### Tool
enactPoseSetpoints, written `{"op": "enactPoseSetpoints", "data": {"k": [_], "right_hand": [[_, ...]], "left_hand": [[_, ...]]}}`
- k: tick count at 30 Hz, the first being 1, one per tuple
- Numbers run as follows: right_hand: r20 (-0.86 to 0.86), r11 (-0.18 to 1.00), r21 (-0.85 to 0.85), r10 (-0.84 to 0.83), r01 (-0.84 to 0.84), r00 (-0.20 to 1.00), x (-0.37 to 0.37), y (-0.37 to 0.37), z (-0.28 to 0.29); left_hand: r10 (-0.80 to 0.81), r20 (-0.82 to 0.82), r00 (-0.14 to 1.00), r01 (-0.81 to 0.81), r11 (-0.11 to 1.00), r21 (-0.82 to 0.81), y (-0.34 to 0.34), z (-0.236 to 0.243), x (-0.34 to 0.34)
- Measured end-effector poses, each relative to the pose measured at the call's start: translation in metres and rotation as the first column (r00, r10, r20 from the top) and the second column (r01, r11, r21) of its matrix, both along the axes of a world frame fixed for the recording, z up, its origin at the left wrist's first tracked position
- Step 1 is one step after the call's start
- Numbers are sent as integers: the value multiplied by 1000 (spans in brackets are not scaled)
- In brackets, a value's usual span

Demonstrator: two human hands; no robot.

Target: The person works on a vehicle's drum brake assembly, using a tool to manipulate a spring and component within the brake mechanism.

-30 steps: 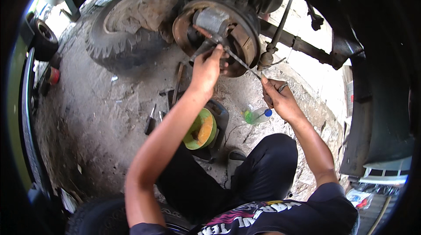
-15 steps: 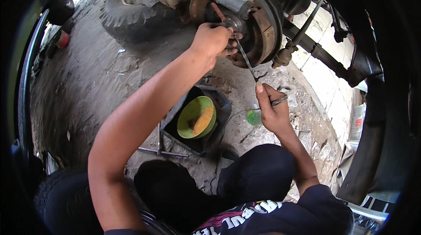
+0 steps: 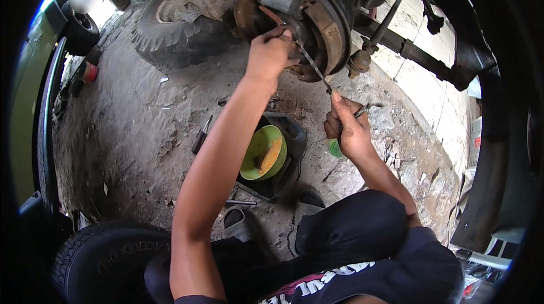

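A rusty drum brake assembly hangs on a vehicle axle ahead of me. My left hand reaches up to it, fingers closed on a part at the hub. My right hand grips the handle of a long thin metal tool whose shaft runs up to the brake by my left fingers. A green bowl with an orange inside sits in a dark tray on the ground between my arms.
A removed tyre lies flat on the dirt behind the brake. Another tyre is at the lower left. A screwdriver lies on the ground. The axle beam and vehicle body close off the right.
The view has shifted closer and lower toward the brake. My left hand stays at the hub; my right hand has risen slightly with the tool.
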State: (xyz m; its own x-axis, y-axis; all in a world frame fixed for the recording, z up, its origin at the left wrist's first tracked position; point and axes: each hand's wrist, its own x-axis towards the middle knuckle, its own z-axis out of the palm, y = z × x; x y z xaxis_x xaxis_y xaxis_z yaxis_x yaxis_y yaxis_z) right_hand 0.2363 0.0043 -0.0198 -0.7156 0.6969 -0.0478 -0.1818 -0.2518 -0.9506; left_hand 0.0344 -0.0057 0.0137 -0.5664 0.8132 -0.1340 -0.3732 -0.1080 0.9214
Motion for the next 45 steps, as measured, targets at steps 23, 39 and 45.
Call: {"op": "enactPoseSetpoints", "data": {"k": [23,39,45], "right_hand": [[357,831,555,-274,33,893,36,27,25],[334,505,857,-391,-103,858,46,25,42],[342,520,849,-399,-98,851,49,25,39]], "left_hand": [[-51,210,976,-16,952,306,9,-18,29],[-51,135,990,6,949,316,13,-27,20],[10,96,995,-35,965,260,6,-19,21]]}}
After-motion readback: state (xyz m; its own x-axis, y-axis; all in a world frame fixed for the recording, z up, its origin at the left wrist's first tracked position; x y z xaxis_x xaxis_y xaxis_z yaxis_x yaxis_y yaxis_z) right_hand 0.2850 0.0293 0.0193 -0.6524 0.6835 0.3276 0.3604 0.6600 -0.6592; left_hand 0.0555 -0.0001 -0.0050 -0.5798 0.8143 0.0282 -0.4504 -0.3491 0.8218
